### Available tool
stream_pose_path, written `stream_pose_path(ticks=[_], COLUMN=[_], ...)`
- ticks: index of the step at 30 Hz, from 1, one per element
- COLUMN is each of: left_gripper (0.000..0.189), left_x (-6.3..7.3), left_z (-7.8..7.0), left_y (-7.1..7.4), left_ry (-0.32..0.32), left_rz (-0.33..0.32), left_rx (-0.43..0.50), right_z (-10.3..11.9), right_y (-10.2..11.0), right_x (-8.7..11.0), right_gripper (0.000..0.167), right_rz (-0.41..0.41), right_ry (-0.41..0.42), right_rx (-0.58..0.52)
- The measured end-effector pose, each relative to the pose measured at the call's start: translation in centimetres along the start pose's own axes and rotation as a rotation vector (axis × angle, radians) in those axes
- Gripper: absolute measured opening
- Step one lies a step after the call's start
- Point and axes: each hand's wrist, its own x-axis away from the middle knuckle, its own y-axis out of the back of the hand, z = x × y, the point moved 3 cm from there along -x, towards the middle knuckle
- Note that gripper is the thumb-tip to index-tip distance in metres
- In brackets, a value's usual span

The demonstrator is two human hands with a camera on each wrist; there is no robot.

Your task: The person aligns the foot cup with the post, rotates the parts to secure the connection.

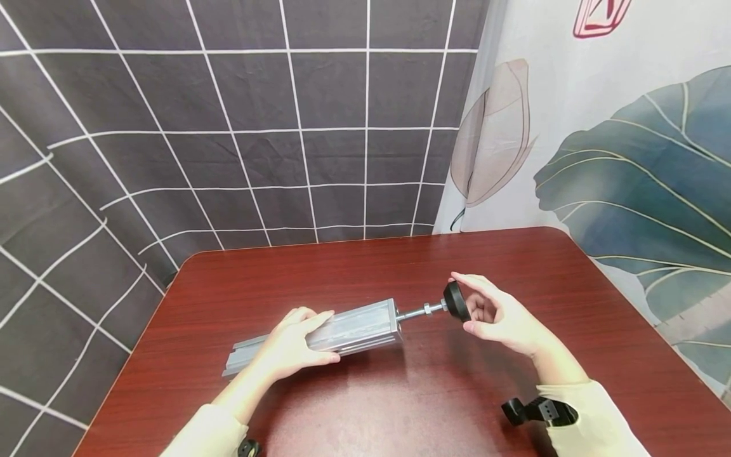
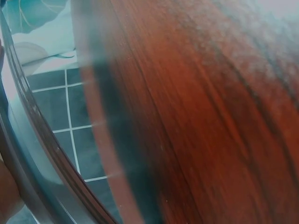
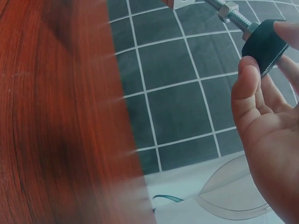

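Profile (image 1: pixel 360 325) is clamped in left grip (image 1: pixel 292 346); right grip (image 1: pixel 502 316) pinches black foot (image 1: pixel 456 301); sideways pull could bind threaded stud (image 1: pixel 412 313) between grips.

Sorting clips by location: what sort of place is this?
Probably an indoor corner set up as a makeshift workspace, though the room beyond is out of view. Signs: a wood-grain table, a wrinkled dark grid-patterned backdrop behind it, and a pale leaf-print hanging beside that.

Profile (image 1: pixel 360 325) is smooth silvery metal, bolt (image 1: pixel 412 314) shiny threaded metal, foot (image 1: pixel 455 301) matt black plastic or rubber, tabletop (image 1: pixel 342 406) glossy wood-grain, backdrop (image 1: pixel 337 95) creased matt cloth.
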Motion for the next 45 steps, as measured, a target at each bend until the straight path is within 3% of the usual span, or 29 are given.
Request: stream_pose_path(ticks=[12,22,30,37,45], left_gripper=[0.074,0.074,0.075,0.078,0.079], left_x=[0.29,0.47,0.49,0.43,0.34], left_z=[-0.21,-0.41,-0.36,-0.43,-0.17], left_y=[-0.01,-0.08,-0.21,-0.37,-0.28], left_ry=[0.002,0.004,0.011,-0.012,-0.022], left_rz=[-0.014,-0.008,-0.009,0.01,0.006], left_rx=[0.002,0.008,0.006,-0.022,-0.013], right_z=[-0.23,0.13,0.36,0.34,0.59], right_y=[0.28,-0.07,-0.29,-0.23,-0.63], right_x=[-0.01,-0.21,-0.21,0.1,0.11], right_gripper=[0.067,0.053,0.056,0.06,0.072], right_rz=[-0.091,-0.129,-0.11,-0.084,-0.014], right_ry=[-0.012,-0.089,0.046,0.011,0.021], right_rx=[0.078,0.004,-0.013,0.049,0.028])
